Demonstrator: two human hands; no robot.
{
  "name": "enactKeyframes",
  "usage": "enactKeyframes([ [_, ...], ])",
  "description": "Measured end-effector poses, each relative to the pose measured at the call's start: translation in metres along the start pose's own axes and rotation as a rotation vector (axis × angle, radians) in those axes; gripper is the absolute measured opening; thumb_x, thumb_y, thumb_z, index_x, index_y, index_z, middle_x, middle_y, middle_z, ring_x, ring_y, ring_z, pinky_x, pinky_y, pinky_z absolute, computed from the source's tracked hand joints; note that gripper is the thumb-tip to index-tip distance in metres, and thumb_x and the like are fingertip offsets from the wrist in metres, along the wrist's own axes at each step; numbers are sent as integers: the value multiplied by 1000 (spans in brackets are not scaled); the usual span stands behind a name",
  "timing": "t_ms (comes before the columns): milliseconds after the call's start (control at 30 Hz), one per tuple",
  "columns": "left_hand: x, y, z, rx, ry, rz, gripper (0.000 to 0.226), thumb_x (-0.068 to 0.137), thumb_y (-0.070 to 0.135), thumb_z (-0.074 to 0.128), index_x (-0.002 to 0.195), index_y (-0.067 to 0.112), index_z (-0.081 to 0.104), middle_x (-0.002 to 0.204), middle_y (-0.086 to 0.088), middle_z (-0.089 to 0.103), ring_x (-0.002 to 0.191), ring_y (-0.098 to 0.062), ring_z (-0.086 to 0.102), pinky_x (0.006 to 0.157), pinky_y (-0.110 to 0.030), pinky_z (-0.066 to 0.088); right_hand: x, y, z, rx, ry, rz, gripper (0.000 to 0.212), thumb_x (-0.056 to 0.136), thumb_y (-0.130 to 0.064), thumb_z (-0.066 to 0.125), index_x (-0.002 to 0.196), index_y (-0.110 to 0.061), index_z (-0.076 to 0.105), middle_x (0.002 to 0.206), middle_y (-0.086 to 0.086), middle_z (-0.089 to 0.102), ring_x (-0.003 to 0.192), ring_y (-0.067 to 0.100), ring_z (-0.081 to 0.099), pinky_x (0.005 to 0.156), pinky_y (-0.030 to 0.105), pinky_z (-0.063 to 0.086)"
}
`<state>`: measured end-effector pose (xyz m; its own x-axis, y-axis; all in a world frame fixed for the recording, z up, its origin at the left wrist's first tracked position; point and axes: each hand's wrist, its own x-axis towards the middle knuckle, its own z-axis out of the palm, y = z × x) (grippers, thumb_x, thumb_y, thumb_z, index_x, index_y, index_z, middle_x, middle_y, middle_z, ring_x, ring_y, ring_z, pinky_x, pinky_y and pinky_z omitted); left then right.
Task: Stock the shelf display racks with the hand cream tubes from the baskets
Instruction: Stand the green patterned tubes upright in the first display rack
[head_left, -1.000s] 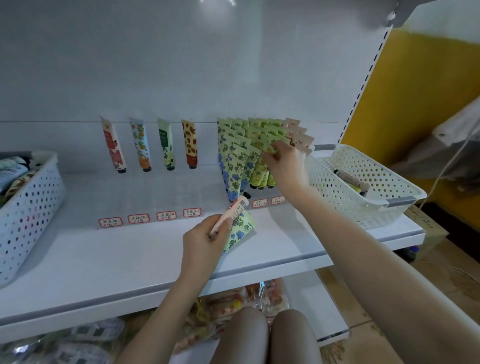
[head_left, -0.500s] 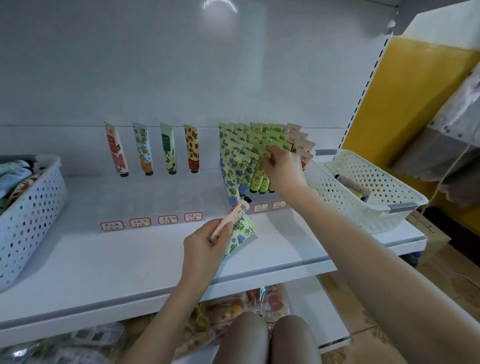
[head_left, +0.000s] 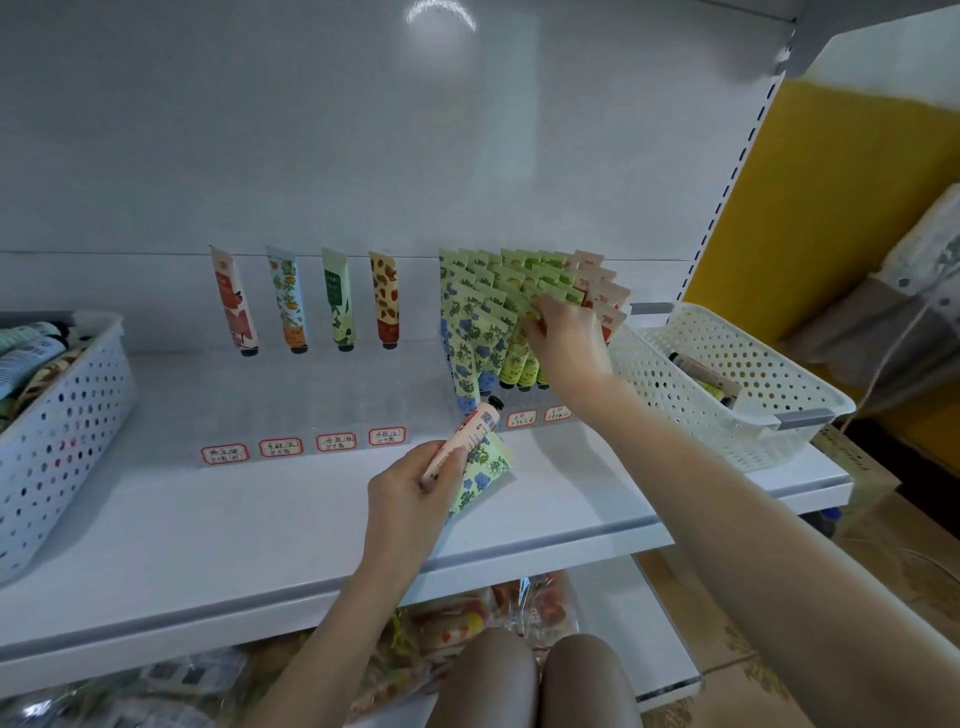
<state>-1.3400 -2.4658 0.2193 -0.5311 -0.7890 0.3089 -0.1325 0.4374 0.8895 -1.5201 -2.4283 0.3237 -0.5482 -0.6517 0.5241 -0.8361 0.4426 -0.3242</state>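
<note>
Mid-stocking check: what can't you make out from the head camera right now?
- Labels, head view: handwriting too small to read.
- Left basket: cut off by the frame edge, contents partly unseen.
- Right hand: its back hides the fingertips, so whether it grips a racked tube is unclear.
- Right basket: its wall hides most contents.
- Left hand: covers the ends of its two tubes.

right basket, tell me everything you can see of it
The right basket is cream plastic, its walls dotted with round holes, with a grey handle at each end. It sits upright on the shelf at its right end. Only a few tubes lie inside. The right hand works just left of it; whether the arm touches it is unclear.
</note>
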Motion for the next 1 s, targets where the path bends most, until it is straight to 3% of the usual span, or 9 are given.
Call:
enactKeyframes([
  [200,1,-1,0,6,7,20,18,90,24,59,96,12,72,72,-3,68,67,-22,61,46,-21,36,1,-3,-2,3,-25,-9,19,94,-3,44,77,-3,51,59,7,42,57,22,42,52,28,34],
  [433,0,-1,1,1,8,8,18,89,25,59,96,13,72,70,0,66,67,-20,61,49,-25,39,8,-7,-4,-27,-89,37,21,96,-6,41,97,5,59,81,21,62,65,26,51,58,33,43],
  [567,-1,-1,1,3,9,36,18,89,23,60,93,10,71,64,0,64,74,-17,55,46,-19,35,9,-6,-3,-49,-111,56,20,96,-6,41,97,4,58,77,17,58,66,27,52,57,34,43],
  [1000,-1,-1,0,5,-3,18,19,89,25,59,95,12,71,71,-2,68,67,-20,62,47,-26,39,13,-8,0,-130,-132,94,19,90,8,40,98,1,55,75,12,52,64,25,49,47,26,33],
])
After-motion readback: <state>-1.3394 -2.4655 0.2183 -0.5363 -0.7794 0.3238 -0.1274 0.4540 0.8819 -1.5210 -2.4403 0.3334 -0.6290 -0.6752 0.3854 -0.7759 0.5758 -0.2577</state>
